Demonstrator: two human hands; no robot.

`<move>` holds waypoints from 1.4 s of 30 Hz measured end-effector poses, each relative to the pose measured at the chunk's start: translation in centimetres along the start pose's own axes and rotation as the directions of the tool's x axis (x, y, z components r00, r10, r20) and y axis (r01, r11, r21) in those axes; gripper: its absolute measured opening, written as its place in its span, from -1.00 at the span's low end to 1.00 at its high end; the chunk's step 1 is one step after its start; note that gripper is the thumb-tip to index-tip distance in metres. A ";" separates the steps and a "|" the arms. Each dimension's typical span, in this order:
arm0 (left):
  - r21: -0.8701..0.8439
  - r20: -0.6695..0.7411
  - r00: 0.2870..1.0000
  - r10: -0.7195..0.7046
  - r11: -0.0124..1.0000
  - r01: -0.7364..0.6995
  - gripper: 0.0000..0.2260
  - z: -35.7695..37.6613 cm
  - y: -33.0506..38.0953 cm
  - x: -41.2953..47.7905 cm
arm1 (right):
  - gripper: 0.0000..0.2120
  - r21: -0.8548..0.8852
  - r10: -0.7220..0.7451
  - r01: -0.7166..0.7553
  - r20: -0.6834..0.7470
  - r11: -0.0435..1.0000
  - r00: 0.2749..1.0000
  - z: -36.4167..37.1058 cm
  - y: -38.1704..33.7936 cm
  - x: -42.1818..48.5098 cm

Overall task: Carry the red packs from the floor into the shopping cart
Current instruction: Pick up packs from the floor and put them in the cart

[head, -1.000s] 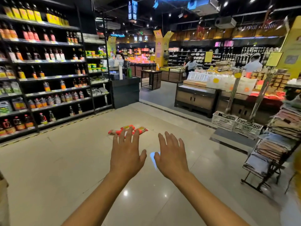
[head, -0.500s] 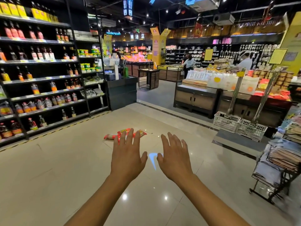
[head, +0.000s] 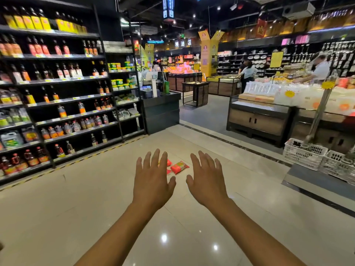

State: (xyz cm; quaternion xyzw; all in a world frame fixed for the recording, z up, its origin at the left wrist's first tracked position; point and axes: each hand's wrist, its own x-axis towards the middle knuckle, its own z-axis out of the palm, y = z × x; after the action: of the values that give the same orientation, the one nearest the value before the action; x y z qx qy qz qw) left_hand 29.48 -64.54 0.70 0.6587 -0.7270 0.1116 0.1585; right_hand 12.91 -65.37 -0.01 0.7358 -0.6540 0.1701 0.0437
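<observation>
Both hands are reaching out in front of me, palms down, fingers spread, holding nothing: my left hand (head: 151,181) and my right hand (head: 208,182). Beyond them, red packs (head: 179,166) are lying on the tiled floor (head: 57,208); I am counting one whole and parts of two more behind my left fingers. Two white crates (head: 304,153) are sitting at right.

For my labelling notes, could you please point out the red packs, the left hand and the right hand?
red packs (head: 179,166): head view, middle of the clearest pack.
left hand (head: 151,184): head view, its back.
right hand (head: 208,185): head view, its back.
</observation>
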 end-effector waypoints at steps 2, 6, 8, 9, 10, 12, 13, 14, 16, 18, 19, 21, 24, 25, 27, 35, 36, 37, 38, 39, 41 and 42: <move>0.025 0.005 1.000 -0.026 0.999 0.026 -0.30 0.9 0.5 2.4 | -0.34 -0.006 -0.019 0.019 -0.002 1.000 1.000 0.7 1.1 3.1; 0.045 0.034 0.998 -0.055 0.998 0.054 -0.29 3.0 0.8 6.6 | -0.34 0.012 -0.056 0.056 -0.008 0.998 0.998 2.8 2.5 7.7; 0.039 0.015 0.997 -0.070 0.997 0.070 -0.29 4.3 0.7 8.6 | -0.34 0.012 -0.074 0.074 0.006 0.997 0.997 4.1 3.2 9.8; 0.038 0.014 0.997 -0.077 0.996 0.076 -0.29 4.8 0.6 9.6 | -0.34 0.007 -0.075 0.075 0.025 0.997 0.997 4.7 3.5 10.9; 0.038 0.028 0.996 -0.083 0.996 0.082 -0.29 5.4 0.5 10.7 | -0.33 -0.001 -0.073 0.073 0.029 0.997 0.997 5.4 3.8 11.9; 0.047 0.056 0.994 -0.093 0.995 0.090 -0.28 6.7 0.2 12.8 | -0.32 -0.009 -0.060 0.061 0.015 0.998 0.998 6.6 4.2 14.2; 0.051 0.068 0.993 -0.096 0.994 0.093 -0.28 7.3 0.0 14.0 | -0.32 -0.012 -0.054 0.054 0.007 0.998 0.999 7.3 4.3 15.5; 0.057 0.074 0.992 -0.099 0.994 0.095 -0.28 7.9 -0.3 15.1 | -0.32 -0.017 -0.050 0.050 0.002 0.999 0.999 8.0 4.4 16.8; 0.060 0.077 0.992 -0.103 0.993 0.099 -0.28 9.3 -1.0 17.7 | -0.33 -0.031 -0.060 0.060 0.016 0.998 0.998 9.2 4.4 19.4; 0.051 0.078 0.991 -0.106 0.993 0.102 -0.28 10.8 -2.0 20.5 | -0.34 -0.043 -0.071 0.072 0.021 0.996 0.997 10.1 4.3 22.4; 0.042 0.077 0.991 -0.106 0.994 0.103 -0.29 11.6 -2.6 22.0 | -0.34 -0.052 -0.078 0.079 0.029 0.996 0.997 10.5 4.3 23.9; 0.004 0.059 0.993 -0.099 0.995 0.099 -0.30 13.1 -3.8 25.5 | -0.34 -0.069 -0.095 0.099 0.060 0.993 0.994 11.1 4.3 27.2; -0.025 0.045 0.994 -0.098 0.995 0.099 -0.29 14.6 -5.5 30.7 | -0.34 -0.100 -0.092 0.100 0.082 0.990 0.992 11.4 3.9 32.6; -0.032 0.047 0.995 -0.090 0.995 0.091 -0.29 15.0 -6.1 32.2 | -0.34 -0.105 -0.094 0.102 0.082 0.989 0.992 11.5 3.6 34.3; -0.031 0.035 0.997 -0.069 0.997 0.071 -0.30 15.9 -7.3 34.9 | -0.34 -0.105 -0.099 0.106 0.071 0.989 0.993 12.0 2.8 37.5; -0.049 0.047 0.998 -0.050 0.997 0.053 -0.30 19.7 -10.5 43.9 | -0.36 -0.077 -0.103 0.109 0.080 0.991 0.992 15.0 2.0 46.8; -0.054 0.042 0.998 -0.050 0.997 0.052 -0.31 20.3 -10.6 44.9 | -0.36 -0.071 -0.099 0.105 0.085 0.992 0.991 15.5 2.2 47.9; -0.057 0.041 0.998 -0.050 0.997 0.053 -0.31 20.9 -10.8 45.9 | -0.36 -0.068 -0.095 0.102 0.090 0.992 0.991 16.1 2.5 48.9; -0.058 0.047 0.997 -0.054 0.997 0.056 -0.31 21.5 -10.8 47.0 | -0.36 -0.066 -0.091 0.097 0.096 0.993 0.991 16.8 2.8 50.0; -0.058 0.057 0.997 -0.059 0.996 0.062 -0.31 22.3 -10.8 48.0 | -0.36 -0.064 -0.086 0.093 0.102 0.994 0.991 17.5 3.2 51.1; -0.059 0.079 0.995 -0.065 0.996 0.070 -0.31 23.9 -10.9 50.1 | -0.35 -0.061 -0.078 0.085 0.114 0.994 0.990 18.8 4.2 53.5; -0.056 0.088 0.994 -0.067 0.996 0.072 -0.31 24.8 -10.9 51.2 | -0.35 -0.058 -0.074 0.082 0.121 0.995 0.990 19.5 4.7 54.8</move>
State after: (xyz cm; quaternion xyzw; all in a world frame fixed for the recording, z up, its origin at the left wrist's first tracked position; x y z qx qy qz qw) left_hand 34.01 -122.09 -3.41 0.6829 -0.7127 0.0557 0.1503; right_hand 16.82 -123.51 -2.19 0.7679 -0.6312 0.1036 0.0344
